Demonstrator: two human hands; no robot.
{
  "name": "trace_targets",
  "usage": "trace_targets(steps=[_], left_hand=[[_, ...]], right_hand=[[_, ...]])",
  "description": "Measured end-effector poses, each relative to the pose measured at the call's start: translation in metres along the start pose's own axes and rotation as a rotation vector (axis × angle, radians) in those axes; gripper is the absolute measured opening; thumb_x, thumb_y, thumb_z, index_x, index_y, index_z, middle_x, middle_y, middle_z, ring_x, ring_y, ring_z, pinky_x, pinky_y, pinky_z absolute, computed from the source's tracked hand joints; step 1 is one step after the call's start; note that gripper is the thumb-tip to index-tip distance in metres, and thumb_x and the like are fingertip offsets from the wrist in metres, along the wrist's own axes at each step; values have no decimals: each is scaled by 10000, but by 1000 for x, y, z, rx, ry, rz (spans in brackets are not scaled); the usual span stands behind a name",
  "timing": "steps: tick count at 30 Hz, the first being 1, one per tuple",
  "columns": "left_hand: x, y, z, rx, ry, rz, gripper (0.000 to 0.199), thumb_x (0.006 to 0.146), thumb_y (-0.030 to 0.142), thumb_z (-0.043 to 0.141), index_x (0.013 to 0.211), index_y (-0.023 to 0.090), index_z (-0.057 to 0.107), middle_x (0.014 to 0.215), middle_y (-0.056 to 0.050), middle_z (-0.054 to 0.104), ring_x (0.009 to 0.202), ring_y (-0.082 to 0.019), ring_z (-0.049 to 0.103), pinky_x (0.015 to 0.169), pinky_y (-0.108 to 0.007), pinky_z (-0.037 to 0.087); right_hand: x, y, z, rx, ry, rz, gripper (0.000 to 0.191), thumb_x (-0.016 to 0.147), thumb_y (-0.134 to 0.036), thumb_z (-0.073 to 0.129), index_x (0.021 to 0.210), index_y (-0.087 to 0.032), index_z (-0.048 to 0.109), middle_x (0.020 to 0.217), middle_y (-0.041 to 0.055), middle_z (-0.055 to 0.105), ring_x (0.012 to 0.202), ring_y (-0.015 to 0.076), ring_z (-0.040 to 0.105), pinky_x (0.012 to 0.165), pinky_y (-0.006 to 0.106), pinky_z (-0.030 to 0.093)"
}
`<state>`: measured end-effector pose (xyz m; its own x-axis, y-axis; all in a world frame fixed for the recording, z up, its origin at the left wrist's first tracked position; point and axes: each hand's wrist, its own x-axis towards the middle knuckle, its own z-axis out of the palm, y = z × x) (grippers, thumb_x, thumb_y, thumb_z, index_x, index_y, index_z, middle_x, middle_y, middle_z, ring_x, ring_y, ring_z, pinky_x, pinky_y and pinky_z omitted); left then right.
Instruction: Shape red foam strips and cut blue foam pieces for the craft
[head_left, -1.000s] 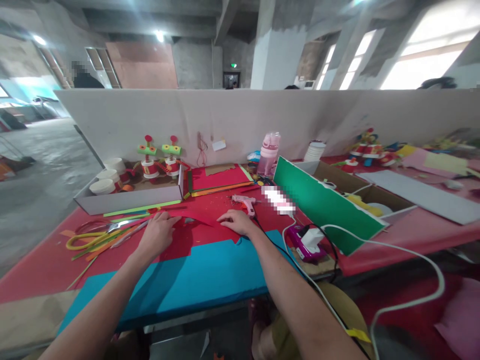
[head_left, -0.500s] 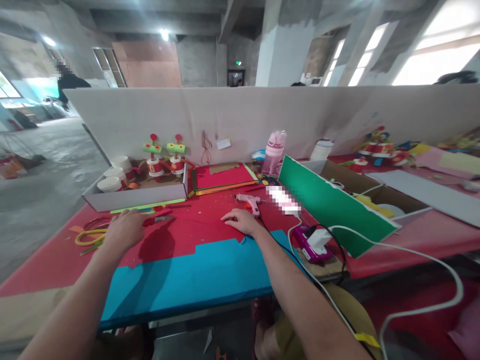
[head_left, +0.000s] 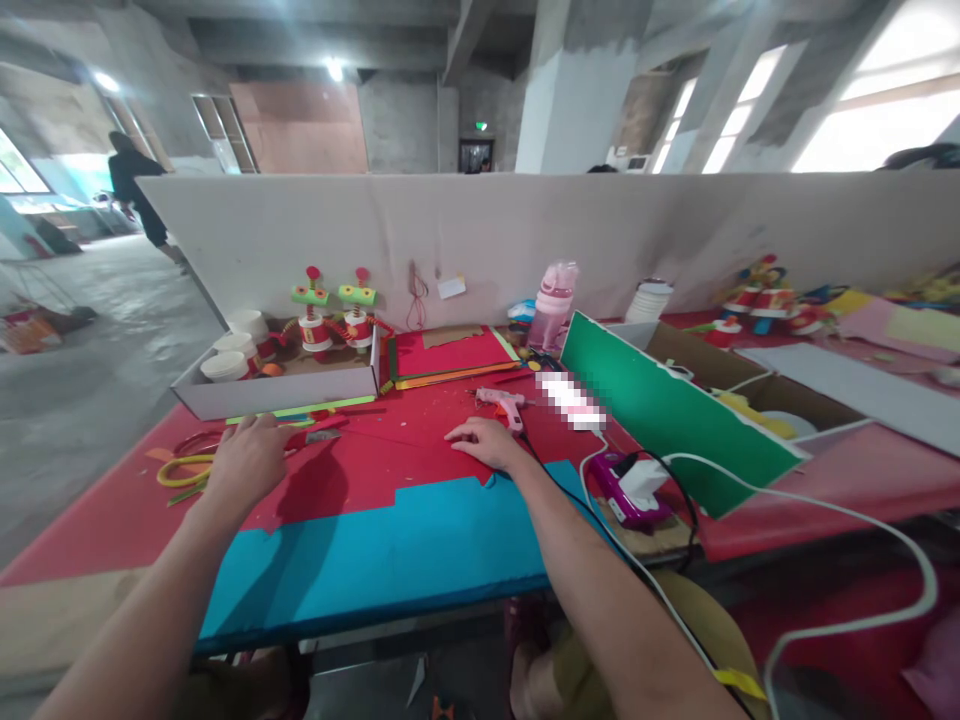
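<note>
My left hand (head_left: 251, 460) is at the left of the red tabletop, its fingers bent over a red-handled tool (head_left: 311, 437). A short grey metal end sticks out to the right; the grip is mostly hidden. Yellow scissor-like handles (head_left: 176, 472) lie beside that hand, partly covered by it. My right hand (head_left: 484, 442) rests low over the red surface with fingers loosely extended, and I see nothing in it. Just beyond it lies a pink glue gun (head_left: 504, 407). Blue sheet (head_left: 375, 560) covers the table's front edge, under both forearms.
At the back left, a box (head_left: 277, 392) holds paper cups and two cup robots (head_left: 315, 330). Red sheets (head_left: 450, 352) lie mid-back, near a pink bottle (head_left: 553, 305). A green panel (head_left: 667, 410) and a purple power strip (head_left: 626, 490) with cables stand right. A person (head_left: 135, 185) is far left.
My left hand and the red-handled tool have shifted slightly left. My right hand stays nearly in place. The whole view has drifted a little to the right, and the far person shows more fully.
</note>
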<state>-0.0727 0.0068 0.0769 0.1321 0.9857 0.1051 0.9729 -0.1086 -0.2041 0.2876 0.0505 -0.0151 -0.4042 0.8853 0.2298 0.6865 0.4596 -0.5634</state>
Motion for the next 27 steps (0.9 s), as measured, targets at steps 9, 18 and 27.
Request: trace_targets(steps=[9, 18, 27], left_hand=[[-2, 18, 2, 32, 88, 104, 441, 810, 142, 382, 1130, 228, 673, 988, -137, 599, 982, -311, 522, 757, -398, 417], [8, 37, 12, -230, 61, 221, 437, 821, 227, 444, 1214, 252, 632, 973, -97, 619, 953, -248, 523, 834, -343, 416], [10, 38, 20, -266, 32, 237, 441, 808, 210, 447, 1204, 232, 640, 960, -101, 597, 973, -259, 515, 831, -354, 415]], right_hand=[[15, -45, 13, -294, 44, -121, 307, 834, -379, 641, 1076, -195, 686, 1014, 67, 625, 940, 176, 582, 776, 246, 417], [21, -55, 18, -391, -57, -26, 247, 893, -281, 514, 1012, -204, 716, 1013, 75, 640, 928, 174, 592, 761, 234, 404], [23, -65, 21, -517, -72, -15, 251, 865, -299, 533, 959, -160, 720, 969, 113, 649, 851, 212, 624, 687, 268, 430]])
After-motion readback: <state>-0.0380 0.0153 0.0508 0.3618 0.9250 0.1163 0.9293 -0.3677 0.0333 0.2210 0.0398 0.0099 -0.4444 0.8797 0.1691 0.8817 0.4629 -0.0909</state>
